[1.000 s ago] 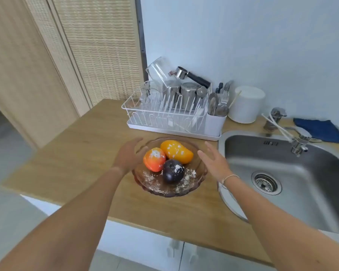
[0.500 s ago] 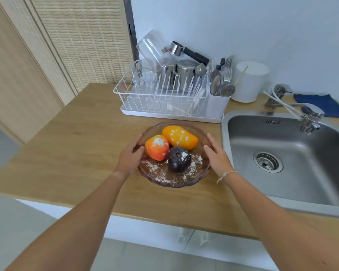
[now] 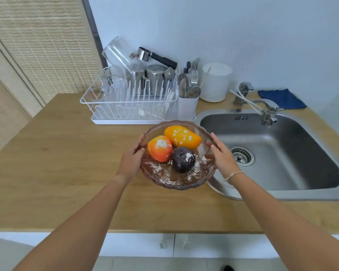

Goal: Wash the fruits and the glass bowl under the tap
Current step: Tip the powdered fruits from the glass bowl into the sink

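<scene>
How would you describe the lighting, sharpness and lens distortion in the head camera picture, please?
Head view: soft, even daylight with weak shadows; mild glare on the sink wall and the glass bowl rim; wide-angle bending curves the counter edge and stretches the forearms; the fruit and dish rack look acceptably sharp, with slight compression softness.

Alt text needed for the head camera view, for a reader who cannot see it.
Two bare hands, left hand and right hand, grip opposite sides of a glass bowl holding three powder-dusted fruits, beside a steel sink. A white dish rack stands behind on the wooden counter.
</scene>
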{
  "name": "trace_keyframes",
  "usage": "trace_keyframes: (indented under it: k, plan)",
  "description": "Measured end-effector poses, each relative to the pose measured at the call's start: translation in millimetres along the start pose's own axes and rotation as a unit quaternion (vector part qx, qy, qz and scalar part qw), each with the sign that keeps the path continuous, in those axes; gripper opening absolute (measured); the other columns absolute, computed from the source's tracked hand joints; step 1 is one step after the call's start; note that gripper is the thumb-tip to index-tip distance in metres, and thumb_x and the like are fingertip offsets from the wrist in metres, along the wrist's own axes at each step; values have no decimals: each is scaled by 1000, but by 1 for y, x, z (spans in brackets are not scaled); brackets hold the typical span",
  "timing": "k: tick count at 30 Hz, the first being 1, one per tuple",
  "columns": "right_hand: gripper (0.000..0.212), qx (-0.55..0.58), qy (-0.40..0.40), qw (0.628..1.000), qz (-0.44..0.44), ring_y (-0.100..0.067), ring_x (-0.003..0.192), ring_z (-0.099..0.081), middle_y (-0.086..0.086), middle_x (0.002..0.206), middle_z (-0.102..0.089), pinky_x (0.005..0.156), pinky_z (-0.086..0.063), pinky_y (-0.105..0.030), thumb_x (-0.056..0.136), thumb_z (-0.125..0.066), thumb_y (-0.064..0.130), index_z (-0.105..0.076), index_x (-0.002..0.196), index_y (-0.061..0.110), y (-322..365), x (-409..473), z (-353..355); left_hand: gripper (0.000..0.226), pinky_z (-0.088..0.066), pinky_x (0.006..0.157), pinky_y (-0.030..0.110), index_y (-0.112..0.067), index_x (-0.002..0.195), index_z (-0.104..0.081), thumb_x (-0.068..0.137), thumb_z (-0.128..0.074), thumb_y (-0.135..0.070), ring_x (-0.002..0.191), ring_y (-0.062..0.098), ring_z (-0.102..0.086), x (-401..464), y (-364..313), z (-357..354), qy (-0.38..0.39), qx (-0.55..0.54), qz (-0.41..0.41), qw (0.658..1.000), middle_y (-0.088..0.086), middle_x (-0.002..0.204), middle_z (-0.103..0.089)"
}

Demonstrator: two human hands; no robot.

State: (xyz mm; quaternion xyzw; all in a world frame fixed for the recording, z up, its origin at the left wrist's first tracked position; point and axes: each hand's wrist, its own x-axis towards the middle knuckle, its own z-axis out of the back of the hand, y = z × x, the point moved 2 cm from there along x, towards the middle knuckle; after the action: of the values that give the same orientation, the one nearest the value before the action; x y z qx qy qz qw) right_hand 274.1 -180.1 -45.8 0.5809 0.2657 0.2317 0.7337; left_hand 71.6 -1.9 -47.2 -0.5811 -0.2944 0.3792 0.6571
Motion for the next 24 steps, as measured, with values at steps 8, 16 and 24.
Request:
trace_keyframes:
  k: [8, 16, 24]
  plan:
    - [44, 13, -37, 999, -16, -12, 89, -57, 4, 122, -59, 68, -51, -12, 99, -35, 15, -36, 141, 29, -20, 23, 96, 48, -52, 87, 22, -26, 137, -48, 95, -44, -5, 113, 13, -57, 10, -15, -99, 45, -7, 2, 999, 0, 130, -58]
    - [43, 23, -59, 997, -40, -27, 109, -57, 5, 133, -56, 98, -46, -52, 96, -39, 19, -48, 117, 55, -60, 57, 189, 49, -39, 107, 33, -21, 135, -49, 91, -45, 0, 124, 15, -51, 18, -26, -201, 88, 14, -10, 996, 1, 132, -58]
    - [43, 28, -53, 996, -61, -31, 119, -54, 4, 134, -55, 100, -45, -48, 97, -39, 15, -49, 120, 50, -88, 79, 243, 50, -47, 97, 28, -19, 137, -47, 92, -41, 2, 118, 19, -54, 19, -11, -269, 76, 16, 48, 996, 6, 132, -56]
